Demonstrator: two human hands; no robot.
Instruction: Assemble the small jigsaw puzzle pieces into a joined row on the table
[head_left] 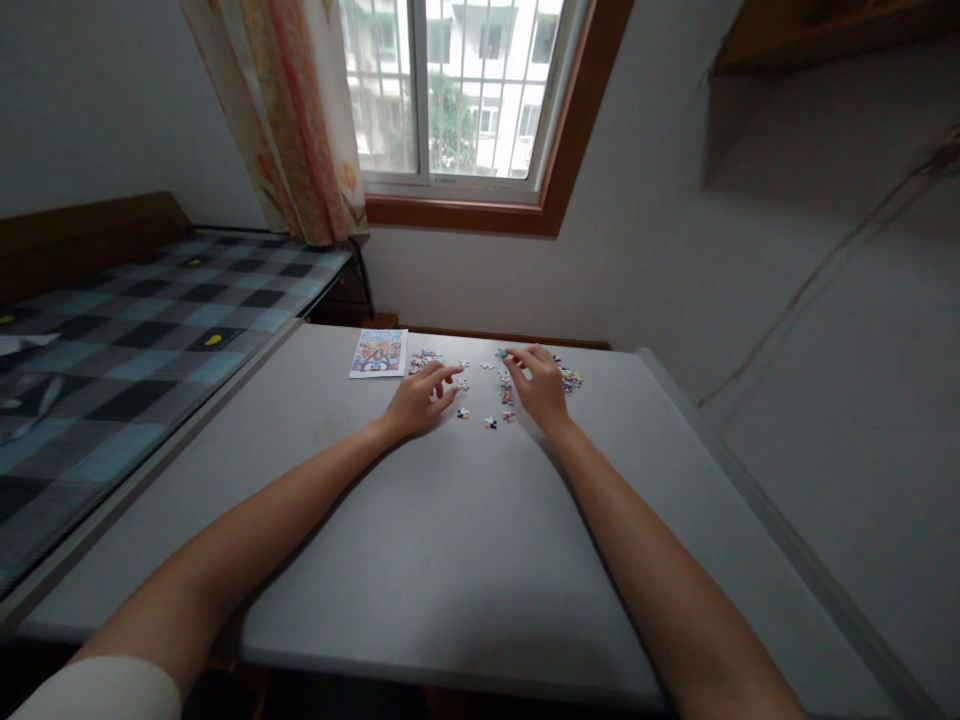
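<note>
Your left hand lies palm down on the grey bench, fingers stretched forward and slightly spread, holding nothing; its fingertips sit just beside a couple of scattered puzzle pieces that lie loose between your two hands. Your right hand is also on the bench, well up towards the far edge, with its fingers loosely curled and pointing left. The tips meet a small blue piece; too small and far off to tell whether you pinch it or only touch it, so I cannot tell the grip. More pieces run in a short line under that hand's thumb side, and a multicoloured heap sits just behind and to the right of it, touching or nearly touching the knuckles. A smaller cluster lies beyond your left hand, near the picture card, which lies flat at the far left of the piece area, apart from both hands. Both forearms are bare and reach straight out over the near half of the bench; a white sleeve edge shows at the bottom left. A bed with a grey-and-black checked cover stands against the bench's left side. Behind the bench is a window with a brown frame and a patterned curtain hanging at its left.
</note>
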